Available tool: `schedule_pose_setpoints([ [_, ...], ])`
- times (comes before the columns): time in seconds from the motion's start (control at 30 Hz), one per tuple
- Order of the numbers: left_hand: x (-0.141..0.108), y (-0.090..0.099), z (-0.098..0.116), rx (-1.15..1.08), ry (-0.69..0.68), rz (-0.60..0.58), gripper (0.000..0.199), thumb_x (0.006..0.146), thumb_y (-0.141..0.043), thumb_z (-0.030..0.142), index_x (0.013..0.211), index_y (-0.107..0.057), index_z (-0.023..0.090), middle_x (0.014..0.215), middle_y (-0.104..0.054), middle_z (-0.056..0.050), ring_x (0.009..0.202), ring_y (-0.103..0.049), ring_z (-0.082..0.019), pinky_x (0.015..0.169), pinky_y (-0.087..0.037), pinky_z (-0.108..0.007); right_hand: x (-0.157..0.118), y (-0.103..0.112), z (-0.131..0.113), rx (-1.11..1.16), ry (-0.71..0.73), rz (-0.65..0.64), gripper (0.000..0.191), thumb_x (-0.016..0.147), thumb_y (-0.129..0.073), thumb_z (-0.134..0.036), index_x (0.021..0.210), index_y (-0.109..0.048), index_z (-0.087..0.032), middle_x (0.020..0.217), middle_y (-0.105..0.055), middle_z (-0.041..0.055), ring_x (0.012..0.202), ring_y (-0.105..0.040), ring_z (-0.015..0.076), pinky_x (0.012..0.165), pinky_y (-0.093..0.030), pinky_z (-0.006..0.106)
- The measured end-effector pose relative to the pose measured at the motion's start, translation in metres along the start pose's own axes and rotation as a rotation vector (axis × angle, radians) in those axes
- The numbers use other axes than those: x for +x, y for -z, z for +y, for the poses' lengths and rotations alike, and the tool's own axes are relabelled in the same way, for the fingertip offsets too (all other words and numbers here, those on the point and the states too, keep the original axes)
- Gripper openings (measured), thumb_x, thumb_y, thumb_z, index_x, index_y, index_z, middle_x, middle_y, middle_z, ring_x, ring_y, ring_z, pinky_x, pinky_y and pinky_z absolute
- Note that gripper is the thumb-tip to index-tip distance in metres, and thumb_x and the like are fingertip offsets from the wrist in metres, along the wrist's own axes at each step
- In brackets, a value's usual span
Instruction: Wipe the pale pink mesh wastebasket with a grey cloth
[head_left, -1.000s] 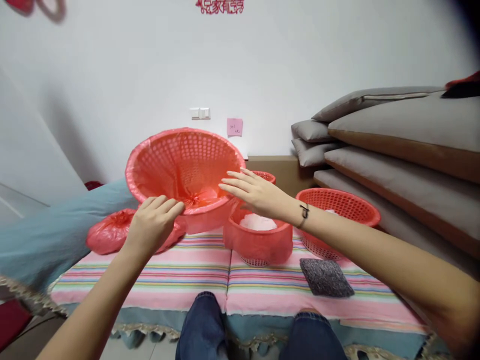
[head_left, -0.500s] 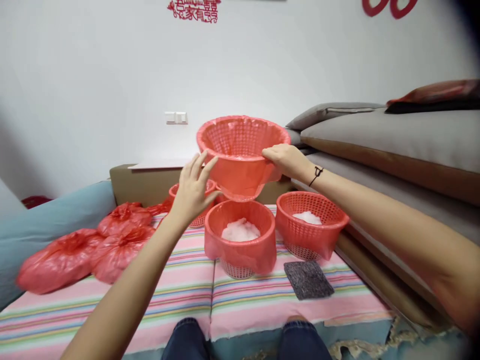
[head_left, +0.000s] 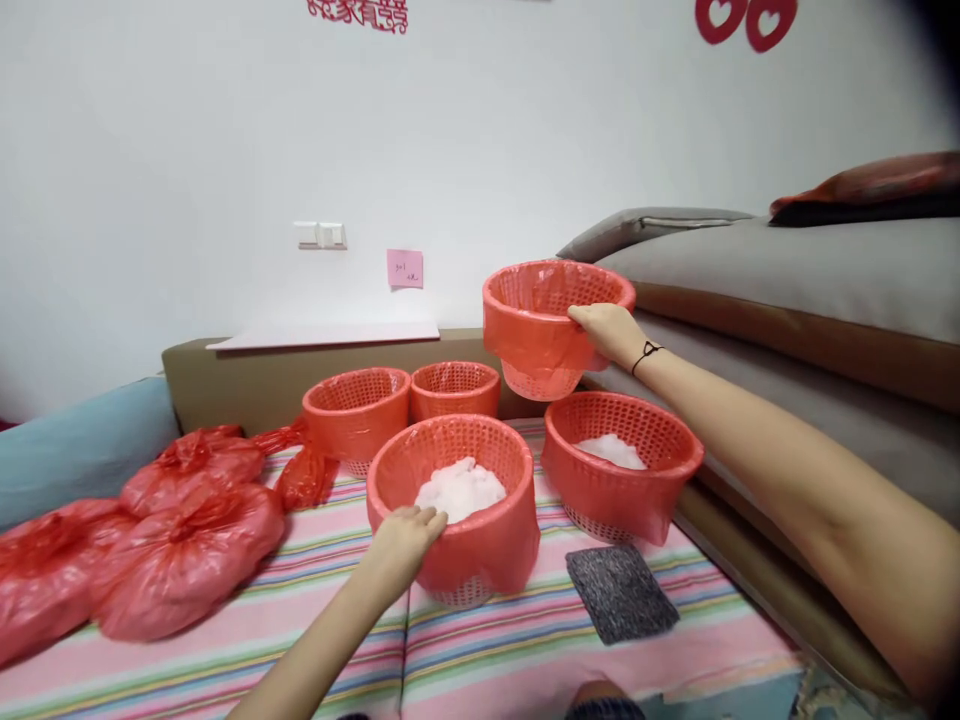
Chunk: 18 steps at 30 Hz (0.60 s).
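My right hand (head_left: 609,330) grips the near rim of a raised red basket (head_left: 544,345), lined with a thin red plastic bag and held in the air. Below and left of it, my left hand (head_left: 409,540) is closed over the near left rim of the front basket (head_left: 499,545), which stands on the striped cloth. This basket is also bag-lined, and soft white stuffing (head_left: 460,487) lies inside. To its right stands another lined basket (head_left: 600,490), with a white clump (head_left: 613,451) at its bottom.
Two more lined baskets, the left one (head_left: 356,415) and its neighbour (head_left: 456,390), stand at the back. Tied red bags (head_left: 187,560) lie on the left of the striped cloth (head_left: 322,625). A dark grey square cloth (head_left: 621,592) lies in front; stacked grey cushions (head_left: 795,270) line the right.
The raised basket has moved right in my right hand. My left hand has gone from beside it down to the front basket's rim. The view has shifted, showing more of the back baskets.
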<state>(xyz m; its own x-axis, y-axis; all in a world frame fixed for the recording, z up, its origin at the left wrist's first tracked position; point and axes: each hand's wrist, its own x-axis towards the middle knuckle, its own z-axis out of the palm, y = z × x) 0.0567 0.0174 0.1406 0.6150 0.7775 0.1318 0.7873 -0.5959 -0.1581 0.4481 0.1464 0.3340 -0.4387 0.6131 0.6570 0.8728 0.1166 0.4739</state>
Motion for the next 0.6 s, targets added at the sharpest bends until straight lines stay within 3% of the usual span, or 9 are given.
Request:
schedule_pose_setpoints([
  [0.1,-0.034,-0.001,-0.035,0.029,0.042,0.124,0.031,0.088,-0.042,0.002,0.094,-0.067,0.02,0.089,-0.071,-0.009,0.083,-0.068,-0.024,0.078,-0.051,-0.036,-0.006,-0.004,0.008,0.025,-0.056,0.034,0.027,0.091,-0.04,-0.005,0.092,-0.065,-0.014,0.082,-0.073,0.0117,0.075,-0.064,0.0228,0.062,-0.033,0.03],
  [0.2,-0.083,-0.007,-0.072,0.036,0.131,0.2,0.046,0.083,-0.037,-0.001,0.103,-0.071,0.023,0.102,-0.075,-0.01,0.091,-0.07,-0.024,0.084,-0.052,-0.036,-0.012,-0.002,0.017,0.046,-0.093,0.069,0.026,0.093,-0.039,-0.007,0.091,-0.065,-0.015,0.082,-0.072,0.0108,0.074,-0.063,0.0225,0.062,-0.032,0.031],
  [0.33,-0.137,-0.015,-0.104,0.018,0.293,0.072,0.047,0.083,-0.036,0.004,0.101,-0.075,0.024,0.106,-0.076,-0.011,0.098,-0.072,-0.027,0.091,-0.052,-0.04,-0.021,0.013,0.027,0.089,-0.085,0.084,0.023,0.094,-0.042,-0.012,0.087,-0.063,-0.018,0.078,-0.069,0.0087,0.071,-0.059,0.0224,0.064,-0.032,0.032],
  [0.4,-0.148,-0.013,-0.104,0.017,0.393,0.0,0.046,0.078,-0.05,0.011,0.117,-0.072,0.024,0.122,-0.072,-0.013,0.114,-0.067,-0.031,0.1,-0.049,-0.045,-0.027,0.025,0.031,0.106,-0.088,0.094,0.023,0.094,-0.042,-0.012,0.085,-0.062,-0.02,0.075,-0.068,0.0078,0.07,-0.058,0.0224,0.065,-0.032,0.033],
  [0.47,-0.139,-0.005,-0.089,0.037,0.489,-0.015,0.077,0.063,-0.068,0.019,0.139,-0.057,0.024,0.143,-0.058,-0.017,0.133,-0.052,-0.041,0.106,-0.043,-0.055,-0.035,0.037,0.036,0.102,-0.091,0.103,0.024,0.094,-0.042,-0.011,0.083,-0.061,-0.021,0.074,-0.067,0.0076,0.07,-0.057,0.0225,0.065,-0.031,0.033],
  [0.53,-0.104,0.008,-0.057,0.023,0.513,-0.002,0.103,0.053,-0.078,0.026,0.15,-0.043,0.022,0.151,-0.047,-0.023,0.14,-0.04,-0.049,0.104,-0.041,-0.064,-0.045,0.048,0.041,0.083,-0.091,0.115,0.024,0.094,-0.041,-0.011,0.083,-0.061,-0.021,0.074,-0.066,0.0076,0.07,-0.057,0.0224,0.064,-0.031,0.033],
  [0.6,-0.044,0.021,-0.011,-0.111,0.181,0.055,0.091,0.065,-0.077,0.032,0.149,-0.043,0.023,0.156,-0.042,-0.02,0.146,-0.035,-0.041,0.112,-0.036,-0.058,-0.054,0.058,0.044,0.056,-0.093,0.137,0.024,0.094,-0.04,-0.01,0.085,-0.061,-0.02,0.075,-0.067,0.0074,0.069,-0.057,0.022,0.063,-0.031,0.032],
])
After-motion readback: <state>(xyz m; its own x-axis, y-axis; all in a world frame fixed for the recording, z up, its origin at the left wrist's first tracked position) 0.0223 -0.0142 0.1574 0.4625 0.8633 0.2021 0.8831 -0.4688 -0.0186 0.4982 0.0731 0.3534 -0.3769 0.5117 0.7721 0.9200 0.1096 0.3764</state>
